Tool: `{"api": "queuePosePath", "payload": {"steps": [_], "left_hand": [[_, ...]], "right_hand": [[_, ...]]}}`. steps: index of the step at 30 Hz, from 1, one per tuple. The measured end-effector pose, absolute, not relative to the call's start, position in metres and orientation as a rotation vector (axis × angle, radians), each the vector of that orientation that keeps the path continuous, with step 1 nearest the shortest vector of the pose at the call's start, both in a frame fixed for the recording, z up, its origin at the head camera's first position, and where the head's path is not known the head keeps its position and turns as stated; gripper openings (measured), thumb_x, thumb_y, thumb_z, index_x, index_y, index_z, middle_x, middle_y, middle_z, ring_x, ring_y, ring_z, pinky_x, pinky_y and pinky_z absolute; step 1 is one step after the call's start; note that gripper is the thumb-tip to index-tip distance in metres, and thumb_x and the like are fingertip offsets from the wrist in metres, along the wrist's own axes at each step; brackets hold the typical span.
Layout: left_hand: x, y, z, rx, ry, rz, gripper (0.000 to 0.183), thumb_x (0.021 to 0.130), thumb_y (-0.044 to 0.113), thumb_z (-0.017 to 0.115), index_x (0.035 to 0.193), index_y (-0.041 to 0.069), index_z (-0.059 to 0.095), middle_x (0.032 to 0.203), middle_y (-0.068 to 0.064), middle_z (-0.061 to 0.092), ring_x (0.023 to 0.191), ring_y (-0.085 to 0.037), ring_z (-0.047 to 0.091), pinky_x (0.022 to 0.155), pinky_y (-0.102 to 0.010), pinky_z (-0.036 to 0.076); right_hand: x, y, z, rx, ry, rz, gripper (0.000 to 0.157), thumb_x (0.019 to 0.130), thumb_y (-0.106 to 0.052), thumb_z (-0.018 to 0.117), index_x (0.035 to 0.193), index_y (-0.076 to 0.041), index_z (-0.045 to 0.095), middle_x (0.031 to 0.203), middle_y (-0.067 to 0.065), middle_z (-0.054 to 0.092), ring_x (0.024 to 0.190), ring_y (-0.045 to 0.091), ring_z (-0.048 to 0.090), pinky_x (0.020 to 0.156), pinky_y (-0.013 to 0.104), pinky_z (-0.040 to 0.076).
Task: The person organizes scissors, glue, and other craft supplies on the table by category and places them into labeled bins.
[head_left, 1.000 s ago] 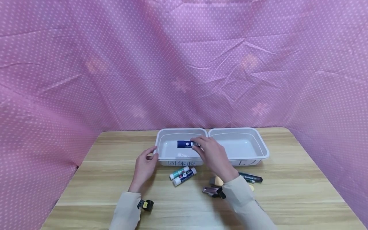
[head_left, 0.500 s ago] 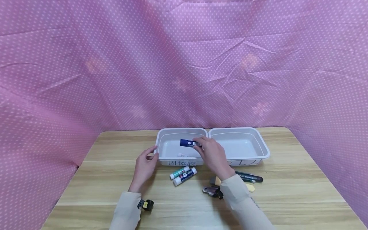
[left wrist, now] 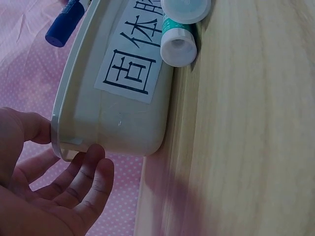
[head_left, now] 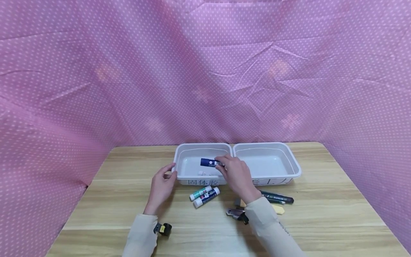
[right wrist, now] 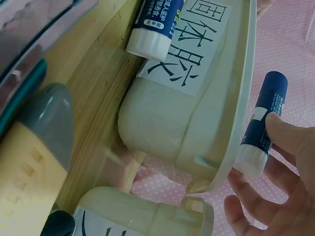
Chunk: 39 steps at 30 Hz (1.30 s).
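Note:
My right hand (head_left: 237, 175) pinches a dark blue glue stick (head_left: 209, 162) between thumb and fingers, over the left white plastic bin (head_left: 203, 145). In the right wrist view the glue stick (right wrist: 266, 105) shows a blue body and a white end. At the bin's left front corner, my left hand (left wrist: 54, 182) holds the rim with thumb and fingers. A white label with black characters (left wrist: 130, 54) is on the bin's front. Something whitish (head_left: 203, 173) lies inside, mostly hidden by the front wall. A green glue stick (head_left: 200, 193) and a navy glue stick (head_left: 206, 197) lie before the bin.
A second white bin (head_left: 266, 144) stands at the right, also labelled. Several utility knives (head_left: 277, 197) lie in front of it, partly under the right forearm, one with a yellow handle (right wrist: 29, 172). Pink dotted cloth (head_left: 205, 89) hangs behind the wooden table (head_left: 106, 200).
Over the left bin, the right hand has shifted slightly to the right with the blue glue stick, then dipped a little. My left hand stays at the bin's rim.

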<state>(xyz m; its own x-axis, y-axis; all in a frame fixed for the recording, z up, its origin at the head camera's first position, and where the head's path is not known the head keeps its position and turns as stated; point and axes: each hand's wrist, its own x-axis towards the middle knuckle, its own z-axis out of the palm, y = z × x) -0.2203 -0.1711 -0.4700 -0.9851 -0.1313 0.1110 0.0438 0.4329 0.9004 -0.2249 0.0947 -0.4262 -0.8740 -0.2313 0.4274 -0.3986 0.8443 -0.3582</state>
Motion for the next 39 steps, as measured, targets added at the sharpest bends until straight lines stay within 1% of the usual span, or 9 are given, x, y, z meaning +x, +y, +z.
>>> {"api": "queuePosePath", "payload": {"steps": [6, 10, 14, 17, 23, 29, 34, 39], "left_hand": [[-0.22, -0.171, -0.471, 0.072, -2.511, -1.578, 0.041, 0.101, 0.014, 0.061, 0.141, 0.005, 0.059, 0.138, -0.02, 0.059, 0.102, -0.03, 0.067, 0.071, -0.019, 0.056], [-0.219, -0.171, -0.471, 0.087, -2.519, -1.584, 0.042, 0.101, 0.016, 0.061, 0.142, 0.007, 0.059, 0.138, -0.018, 0.058, 0.102, -0.029, 0.066, 0.071, -0.019, 0.056], [-0.219, -0.172, -0.471, 0.078, -2.517, -1.58, 0.042, 0.101, 0.016, 0.06, 0.142, 0.007, 0.058, 0.138, -0.019, 0.058, 0.101, -0.029, 0.067, 0.071, -0.019, 0.056], [-0.219, -0.172, -0.471, 0.062, -2.51, -1.568, 0.042, 0.102, 0.015, 0.06, 0.142, 0.005, 0.058, 0.138, -0.021, 0.058, 0.101, -0.029, 0.068, 0.071, -0.02, 0.056], [-0.22, -0.171, -0.472, 0.076, -2.52, -1.574, 0.042, 0.101, 0.016, 0.061, 0.142, 0.007, 0.059, 0.138, -0.019, 0.058, 0.103, -0.03, 0.068, 0.072, -0.02, 0.056], [-0.22, -0.171, -0.471, 0.084, -2.531, -1.584, 0.043, 0.102, 0.019, 0.061, 0.143, 0.009, 0.058, 0.14, -0.017, 0.058, 0.105, -0.029, 0.067, 0.074, -0.02, 0.056], [-0.22, -0.172, -0.472, 0.078, -2.537, -1.583, 0.043, 0.102, 0.018, 0.06, 0.144, 0.008, 0.057, 0.142, -0.018, 0.056, 0.106, -0.029, 0.066, 0.075, -0.019, 0.056], [-0.219, -0.172, -0.472, 0.084, -2.545, -1.596, 0.043, 0.103, 0.019, 0.059, 0.145, 0.01, 0.056, 0.144, -0.017, 0.054, 0.107, -0.028, 0.065, 0.074, -0.019, 0.055]], "right_hand": [[-0.223, 0.094, -0.427, 0.461, -2.679, 0.64, 0.027, 0.098, -0.029, 0.07, 0.122, -0.018, 0.074, 0.114, 0.001, 0.074, 0.093, 0.022, 0.07, 0.076, 0.04, 0.059], [-0.222, 0.093, -0.428, 0.459, -2.69, 0.633, 0.027, 0.097, -0.029, 0.07, 0.121, -0.018, 0.074, 0.115, 0.001, 0.074, 0.096, 0.023, 0.071, 0.078, 0.041, 0.06], [-0.221, 0.093, -0.428, 0.448, -2.689, 0.647, 0.025, 0.096, -0.026, 0.073, 0.119, -0.017, 0.075, 0.116, 0.001, 0.074, 0.1, 0.026, 0.071, 0.08, 0.045, 0.06], [-0.22, 0.093, -0.427, 0.439, -2.695, 0.665, 0.025, 0.095, -0.026, 0.073, 0.119, -0.017, 0.075, 0.115, 0.002, 0.074, 0.101, 0.026, 0.071, 0.08, 0.045, 0.06], [-0.22, 0.093, -0.426, 0.418, -2.721, 0.661, 0.027, 0.097, -0.029, 0.071, 0.121, -0.018, 0.074, 0.117, 0.002, 0.073, 0.103, 0.025, 0.07, 0.083, 0.045, 0.06], [-0.218, 0.094, -0.425, 0.432, -2.703, 0.67, 0.026, 0.097, -0.03, 0.071, 0.12, -0.018, 0.074, 0.114, 0.002, 0.074, 0.099, 0.023, 0.07, 0.08, 0.043, 0.06], [-0.213, 0.094, -0.421, 0.449, -2.686, 0.685, 0.027, 0.097, -0.031, 0.071, 0.121, -0.019, 0.073, 0.112, 0.003, 0.074, 0.093, 0.022, 0.069, 0.075, 0.04, 0.059], [-0.208, 0.092, -0.414, 0.468, -2.665, 0.702, 0.027, 0.097, -0.033, 0.071, 0.12, -0.019, 0.073, 0.113, 0.002, 0.073, 0.094, 0.021, 0.068, 0.076, 0.04, 0.059]]}}
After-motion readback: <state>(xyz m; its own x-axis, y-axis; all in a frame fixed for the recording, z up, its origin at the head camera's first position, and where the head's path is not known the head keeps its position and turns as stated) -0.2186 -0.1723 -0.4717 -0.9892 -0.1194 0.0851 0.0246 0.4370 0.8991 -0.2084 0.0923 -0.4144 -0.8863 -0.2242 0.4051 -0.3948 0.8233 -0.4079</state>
